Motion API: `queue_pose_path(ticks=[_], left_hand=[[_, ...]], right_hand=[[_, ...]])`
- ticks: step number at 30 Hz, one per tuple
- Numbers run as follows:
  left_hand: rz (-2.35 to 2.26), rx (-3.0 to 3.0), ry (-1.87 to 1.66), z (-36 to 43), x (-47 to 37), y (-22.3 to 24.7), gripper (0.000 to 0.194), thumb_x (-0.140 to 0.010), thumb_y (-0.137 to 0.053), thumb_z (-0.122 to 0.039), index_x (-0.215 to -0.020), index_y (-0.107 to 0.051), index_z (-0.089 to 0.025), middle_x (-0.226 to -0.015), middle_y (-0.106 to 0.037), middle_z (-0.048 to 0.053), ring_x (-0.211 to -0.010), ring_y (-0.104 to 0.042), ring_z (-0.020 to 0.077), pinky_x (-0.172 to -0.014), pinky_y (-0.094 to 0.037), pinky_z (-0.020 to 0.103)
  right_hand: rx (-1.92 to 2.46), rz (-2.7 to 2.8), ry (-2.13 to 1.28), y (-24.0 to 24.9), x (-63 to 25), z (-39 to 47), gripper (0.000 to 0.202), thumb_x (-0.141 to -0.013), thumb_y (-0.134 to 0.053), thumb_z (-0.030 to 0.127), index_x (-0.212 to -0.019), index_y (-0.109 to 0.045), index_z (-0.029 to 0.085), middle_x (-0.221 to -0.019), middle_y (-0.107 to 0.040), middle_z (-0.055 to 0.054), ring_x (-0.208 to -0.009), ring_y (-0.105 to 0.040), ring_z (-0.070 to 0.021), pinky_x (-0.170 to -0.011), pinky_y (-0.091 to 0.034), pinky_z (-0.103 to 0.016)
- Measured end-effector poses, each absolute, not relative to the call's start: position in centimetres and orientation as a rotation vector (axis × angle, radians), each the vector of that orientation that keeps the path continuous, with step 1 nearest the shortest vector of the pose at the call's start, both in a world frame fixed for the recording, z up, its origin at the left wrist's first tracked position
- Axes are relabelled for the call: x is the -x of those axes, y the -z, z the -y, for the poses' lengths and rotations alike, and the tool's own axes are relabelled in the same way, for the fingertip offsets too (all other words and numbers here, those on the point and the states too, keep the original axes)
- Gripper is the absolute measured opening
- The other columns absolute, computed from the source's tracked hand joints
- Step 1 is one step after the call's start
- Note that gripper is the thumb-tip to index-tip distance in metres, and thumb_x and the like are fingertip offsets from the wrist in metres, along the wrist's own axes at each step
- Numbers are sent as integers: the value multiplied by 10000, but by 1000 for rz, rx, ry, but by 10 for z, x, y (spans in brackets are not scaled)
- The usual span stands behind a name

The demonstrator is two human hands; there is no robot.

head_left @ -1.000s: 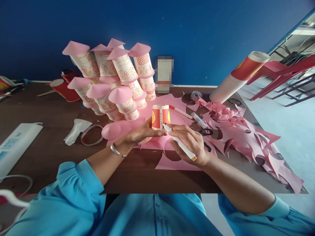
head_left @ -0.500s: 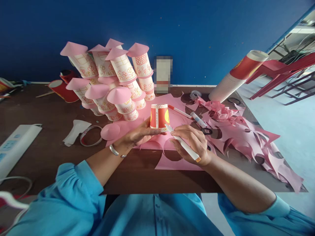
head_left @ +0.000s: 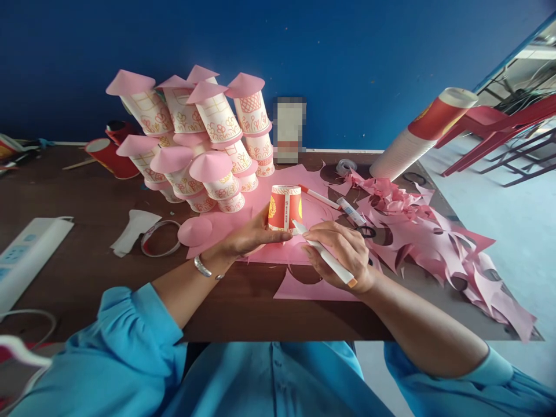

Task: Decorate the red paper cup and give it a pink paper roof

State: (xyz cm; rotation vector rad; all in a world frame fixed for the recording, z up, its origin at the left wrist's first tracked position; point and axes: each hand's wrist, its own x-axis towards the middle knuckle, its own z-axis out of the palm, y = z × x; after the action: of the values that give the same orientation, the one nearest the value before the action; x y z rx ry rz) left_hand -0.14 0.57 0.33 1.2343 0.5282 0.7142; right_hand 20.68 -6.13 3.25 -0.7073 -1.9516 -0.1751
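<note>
My left hand (head_left: 256,234) holds a red and white paper cup (head_left: 285,209) upside down, its thumb along the lower rim and its other fingers mostly hidden behind. My right hand (head_left: 339,252) grips a white marker (head_left: 328,259) with an orange end, and the marker's tip is at the cup's lower right side. Pink paper sheets (head_left: 256,202) lie under and around the cup. To the left stand stacked white cups (head_left: 219,124) with flower drawings and pink cone tops.
Pink scraps (head_left: 434,237), a glue stick (head_left: 351,212) and a red-capped marker (head_left: 319,197) lie to the right. A tall cup stack (head_left: 408,150) leans behind them. Tape (head_left: 160,238) and a power strip (head_left: 28,255) are left. A blue wall rises behind the table.
The cup in my left hand has turned and shifted slightly right, so its white strip now sits nearer the marker. My right hand has barely moved.
</note>
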Motion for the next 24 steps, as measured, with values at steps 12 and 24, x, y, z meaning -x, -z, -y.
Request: queue_pose_path(ticks=[12,24], left_hand=[[-560,-1264,-687,-8,-1,-3,743,-810,-903,-348,-1459,-558,-237,-1150,-722,72,-1076,-669,248,-923,-541,370],[-543,-1231,-637,-7,1,-3,714,-835,-886,-348,-1459,-548,-270,-1047,-690,33,-951,-656,200,-836,-543,328]], right_hand=[[750,1964,192,-32,-210,58,190,-963,-658,89,-1120,-627,192,-873,-782,-53,-775,-775,-188,-667,-630,-290],[789,1951,210,-32,-211,58,192,-958,-656,91,-1105,-633,212,-852,-770,-31,-751,-766,-183,-643,-600,-280]])
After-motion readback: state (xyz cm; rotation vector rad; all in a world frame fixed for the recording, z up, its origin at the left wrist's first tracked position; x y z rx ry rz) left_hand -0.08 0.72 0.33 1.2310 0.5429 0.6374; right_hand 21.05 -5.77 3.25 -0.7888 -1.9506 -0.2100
